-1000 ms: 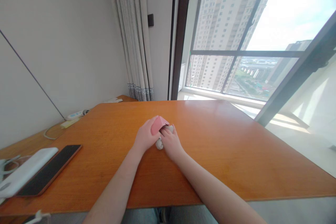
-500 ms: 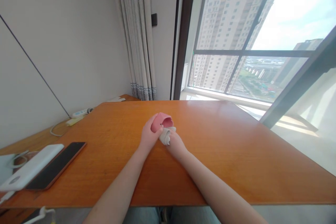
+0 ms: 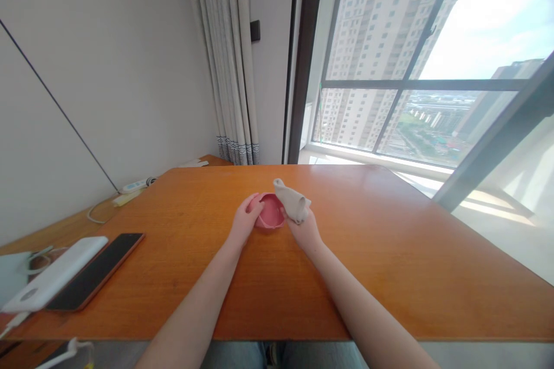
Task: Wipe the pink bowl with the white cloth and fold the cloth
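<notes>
Between my hands, over the middle of the table, is a small pink bowl point(image 3: 271, 213), its hollow side facing me. My left hand point(image 3: 246, 218) grips the bowl's left side, with the thumb over the rim. A crumpled light grey cloth point(image 3: 293, 203) is bunched in my right hand point(image 3: 306, 230), its loose end sticking up to the left past the bowl's right rim. The fingertips of my right hand are partly hidden behind the cloth and close to the bowl's right edge.
The orange-brown wooden table point(image 3: 372, 277) fills the foreground. On its left lie a black phone point(image 3: 97, 271) and a white power bank point(image 3: 56, 274) with a cable. A power strip point(image 3: 134, 185) rests farther back by the wall. A curtain and a large window stand beyond.
The bowl has turned from tilted sideways to its hollow facing me. My right hand with the cloth has moved right and up, from below the bowl to its right rim.
</notes>
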`<state>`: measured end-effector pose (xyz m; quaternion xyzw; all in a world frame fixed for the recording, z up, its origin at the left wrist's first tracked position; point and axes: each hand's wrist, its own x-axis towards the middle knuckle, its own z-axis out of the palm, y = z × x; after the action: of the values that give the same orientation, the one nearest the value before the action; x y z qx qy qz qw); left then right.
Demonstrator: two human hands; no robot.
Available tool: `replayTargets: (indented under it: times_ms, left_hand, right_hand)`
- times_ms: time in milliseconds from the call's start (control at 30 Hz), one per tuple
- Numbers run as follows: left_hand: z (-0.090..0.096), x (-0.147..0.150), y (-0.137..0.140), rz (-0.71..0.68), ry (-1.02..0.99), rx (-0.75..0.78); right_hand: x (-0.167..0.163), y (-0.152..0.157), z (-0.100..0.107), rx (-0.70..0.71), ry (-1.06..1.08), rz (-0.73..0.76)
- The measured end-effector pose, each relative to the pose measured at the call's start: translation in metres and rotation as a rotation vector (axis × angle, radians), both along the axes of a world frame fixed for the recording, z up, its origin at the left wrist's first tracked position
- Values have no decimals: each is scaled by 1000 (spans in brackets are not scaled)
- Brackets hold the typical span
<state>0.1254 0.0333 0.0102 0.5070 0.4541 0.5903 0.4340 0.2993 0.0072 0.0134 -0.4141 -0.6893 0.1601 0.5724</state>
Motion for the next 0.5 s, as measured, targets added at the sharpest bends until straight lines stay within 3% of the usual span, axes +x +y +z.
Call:
replayTargets:
  times_ms: [133,367,433,500]
  left_hand:
    - [2,8,-4,41,-109,-22]
    - [3,4,-1,128,-428,-108]
    - [5,8,-3,93,-504,-166]
    - [9,15,-9,-25,-530,-186]
  right_hand:
    - [-9,4,-14,-35,-256,87]
    - [-34,-9,-21,15,-380,142]
    - [-33,-10,-19,48,-379,124]
    - [-28,-10,-17,60,-362,73]
